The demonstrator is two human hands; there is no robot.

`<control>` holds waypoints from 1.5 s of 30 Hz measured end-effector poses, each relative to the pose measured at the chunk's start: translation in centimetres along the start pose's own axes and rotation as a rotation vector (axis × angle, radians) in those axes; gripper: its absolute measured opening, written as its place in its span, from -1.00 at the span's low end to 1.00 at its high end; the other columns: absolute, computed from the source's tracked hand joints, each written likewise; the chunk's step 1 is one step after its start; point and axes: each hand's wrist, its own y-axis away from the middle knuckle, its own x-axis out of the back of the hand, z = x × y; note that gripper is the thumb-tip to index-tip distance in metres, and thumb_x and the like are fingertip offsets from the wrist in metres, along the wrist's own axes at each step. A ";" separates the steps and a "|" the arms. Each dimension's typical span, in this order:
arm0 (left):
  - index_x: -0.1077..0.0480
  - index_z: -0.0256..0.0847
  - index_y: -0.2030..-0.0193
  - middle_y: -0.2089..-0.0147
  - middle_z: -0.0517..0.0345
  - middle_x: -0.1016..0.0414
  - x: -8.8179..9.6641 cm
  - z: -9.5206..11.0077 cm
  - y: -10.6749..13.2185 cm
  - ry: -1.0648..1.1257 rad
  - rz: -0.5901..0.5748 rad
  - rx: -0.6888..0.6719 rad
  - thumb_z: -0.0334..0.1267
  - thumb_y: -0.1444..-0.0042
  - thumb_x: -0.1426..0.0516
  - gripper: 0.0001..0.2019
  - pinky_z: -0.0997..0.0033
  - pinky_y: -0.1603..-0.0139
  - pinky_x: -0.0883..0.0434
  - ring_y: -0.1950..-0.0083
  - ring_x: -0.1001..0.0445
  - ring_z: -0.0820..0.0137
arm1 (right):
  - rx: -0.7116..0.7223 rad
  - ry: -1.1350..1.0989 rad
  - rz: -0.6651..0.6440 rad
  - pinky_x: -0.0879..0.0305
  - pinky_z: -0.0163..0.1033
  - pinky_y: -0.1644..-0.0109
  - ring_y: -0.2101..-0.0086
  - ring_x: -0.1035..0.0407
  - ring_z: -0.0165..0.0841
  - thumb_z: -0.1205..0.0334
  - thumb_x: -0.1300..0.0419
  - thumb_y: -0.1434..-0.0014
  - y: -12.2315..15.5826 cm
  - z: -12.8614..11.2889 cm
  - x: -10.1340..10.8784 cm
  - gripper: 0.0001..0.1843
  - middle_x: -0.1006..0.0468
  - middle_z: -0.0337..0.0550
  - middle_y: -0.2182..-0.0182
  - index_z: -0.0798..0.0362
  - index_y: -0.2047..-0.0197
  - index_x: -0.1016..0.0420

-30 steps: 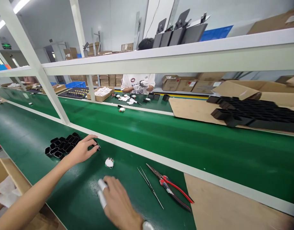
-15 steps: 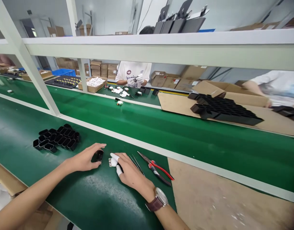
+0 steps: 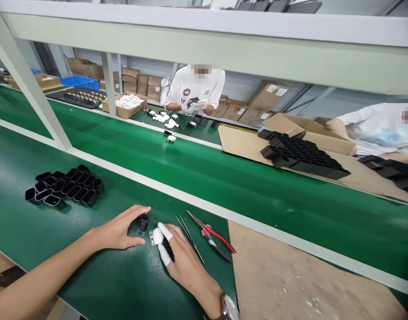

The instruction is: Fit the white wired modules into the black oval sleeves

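My left hand (image 3: 124, 229) is open, its thumb and fingers spread around a small black plastic shell (image 3: 143, 224) that stands on the green bench; a gap shows between thumb and shell. Just to the right, a small green circuit board with a round white part (image 3: 157, 236) is pinched at its edge by my right hand (image 3: 177, 253). White finger cots cover the thumb and forefinger of that hand. Beside its knuckles lie tweezers (image 3: 189, 238) and red-and-black long-nose pliers (image 3: 212, 235).
Several black shells (image 3: 65, 184) stand grouped at the left. Brown cardboard (image 3: 310, 275) covers the bench at right. Beyond a pale rail (image 3: 150, 190) runs a green belt (image 3: 204, 171), with a board lying on it. Two co-workers sit across; a shelf beam (image 3: 204, 49) spans overhead.
The view has tilted downward and shifted. My right fingers have drawn back toward the board's right edge, showing more of it. My left hand stays spread around the black shell.
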 end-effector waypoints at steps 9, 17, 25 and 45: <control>-0.02 0.10 -0.53 -0.29 -0.04 -0.40 -0.5 -0.2 0.0 -0.058 0.089 0.025 -0.17 -0.31 -0.29 -0.24 -0.03 -0.27 -0.47 -0.22 -0.47 0.10 | 0.011 0.022 0.244 -0.50 0.08 -0.10 -0.04 -0.39 -0.15 0.46 -0.17 -0.35 -0.6 -0.5 -0.3 -0.52 -0.48 0.04 -0.02 0.03 -0.30 -0.29; -0.36 -0.04 -0.31 -0.07 0.05 -0.52 0.3 0.4 -0.1 0.044 -0.042 0.022 -0.12 -0.12 -0.44 -0.36 0.19 -0.07 -0.51 0.02 -0.53 0.23 | 0.042 0.009 0.340 -0.48 0.06 -0.07 -0.02 -0.40 -0.16 0.50 -0.19 -0.32 -1.0 -2.5 1.2 -0.43 -0.46 0.02 -0.01 -0.05 -0.33 -0.30; -0.32 -0.12 -0.31 -0.12 -0.09 -0.51 -1.2 0.9 -0.1 -0.015 0.130 -0.222 -0.23 -0.27 -0.32 -0.49 0.06 -0.18 -0.47 -0.13 -0.47 0.12 | 0.086 0.045 0.274 -0.53 0.12 -0.08 -0.07 -0.42 -0.08 0.47 -0.19 -0.34 -0.3 -3.5 0.8 -0.24 -0.51 0.08 -0.07 -0.07 -0.51 -0.07; -0.28 -0.07 -0.40 -0.13 -0.09 -0.40 -1.9 0.6 -0.1 -0.166 0.103 -0.249 -0.36 -0.34 -0.19 -0.49 0.15 -0.09 -0.49 -0.08 -0.41 0.16 | 0.024 0.126 0.144 -0.55 0.10 -0.07 -0.06 -0.41 -0.05 0.42 -0.12 -0.40 -0.2 -4.1 0.2 -0.24 -0.50 0.11 -0.09 -0.01 -0.55 0.07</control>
